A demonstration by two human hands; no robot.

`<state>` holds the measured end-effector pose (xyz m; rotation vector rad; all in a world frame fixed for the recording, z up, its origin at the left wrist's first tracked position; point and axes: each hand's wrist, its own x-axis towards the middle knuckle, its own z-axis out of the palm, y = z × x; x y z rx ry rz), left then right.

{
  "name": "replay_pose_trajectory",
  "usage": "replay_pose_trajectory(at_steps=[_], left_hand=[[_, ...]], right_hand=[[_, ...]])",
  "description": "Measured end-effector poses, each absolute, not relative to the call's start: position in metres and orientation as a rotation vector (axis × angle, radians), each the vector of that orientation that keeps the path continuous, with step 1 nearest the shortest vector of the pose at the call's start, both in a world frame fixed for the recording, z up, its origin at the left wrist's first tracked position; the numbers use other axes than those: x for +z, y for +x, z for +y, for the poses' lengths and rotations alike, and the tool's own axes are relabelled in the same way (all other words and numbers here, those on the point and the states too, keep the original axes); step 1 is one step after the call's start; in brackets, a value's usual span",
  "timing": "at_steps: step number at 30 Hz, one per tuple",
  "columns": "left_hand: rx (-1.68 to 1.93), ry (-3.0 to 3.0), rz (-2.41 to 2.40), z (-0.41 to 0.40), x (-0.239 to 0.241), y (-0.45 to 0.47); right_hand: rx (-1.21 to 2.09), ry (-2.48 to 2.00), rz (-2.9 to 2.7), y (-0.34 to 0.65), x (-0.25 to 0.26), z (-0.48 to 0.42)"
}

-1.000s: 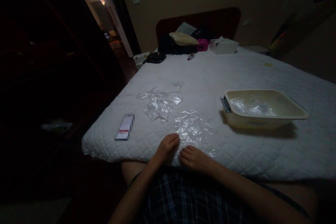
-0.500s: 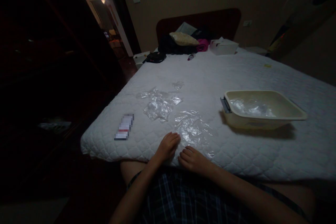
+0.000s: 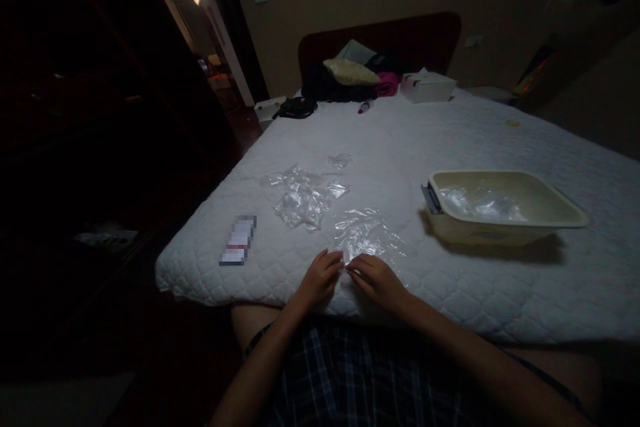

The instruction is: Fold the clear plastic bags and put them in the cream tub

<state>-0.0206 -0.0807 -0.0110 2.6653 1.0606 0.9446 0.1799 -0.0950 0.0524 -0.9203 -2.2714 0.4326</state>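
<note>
A clear, crinkled plastic bag [image 3: 367, 233] lies spread on the white quilted bed cover, just beyond my hands. At its near left edge, my left hand [image 3: 323, 277] is closed, thumb and fingertips pinched on the film. My right hand [image 3: 379, 282] is closed too, its fingertips meeting the left ones at the same edge and covering the bag's near part. The exact grip on the thin film is hard to see in the dim light. Farther left lie more crumpled clear plastic bags [image 3: 303, 200], touched by neither hand.
A cream plastic basin [image 3: 505, 233] with a grey handle stands at right, clear plastic inside. A phone [image 3: 239, 240], its screen blurred, lies at left near the bed's edge. Clothes, a pillow [image 3: 350, 72] and a white box [image 3: 427, 88] sit by the headboard [image 3: 380, 33].
My right hand has moved forward and slightly up, over the bag's near edge, bringing its fingertips to the left hand's. The left hand has barely moved.
</note>
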Motion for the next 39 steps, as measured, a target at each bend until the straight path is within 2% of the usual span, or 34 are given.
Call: replay_pose_trajectory(at_steps=[7,13,26,33,39], left_hand=[[0.924,2.641,1.069,-0.078,-0.015,-0.020],[0.940,2.520,1.124,-0.080,-0.011,-0.016],[0.905,2.673,1.067,-0.079,-0.013,-0.018],[0.884,2.746,1.117,-0.079,-0.016,-0.019],[0.817,2.785,1.128,-0.079,-0.016,-0.020]], right_hand=[[0.705,-1.124,-2.029,0.179,0.050,-0.065],[0.761,-1.151,-1.937,0.177,0.044,-0.051],[0.521,-1.370,-2.071,0.174,0.032,-0.034],[0.289,-1.414,-2.220,0.172,0.030,-0.033],[0.232,-1.408,-2.371,0.171,0.029,-0.028]])
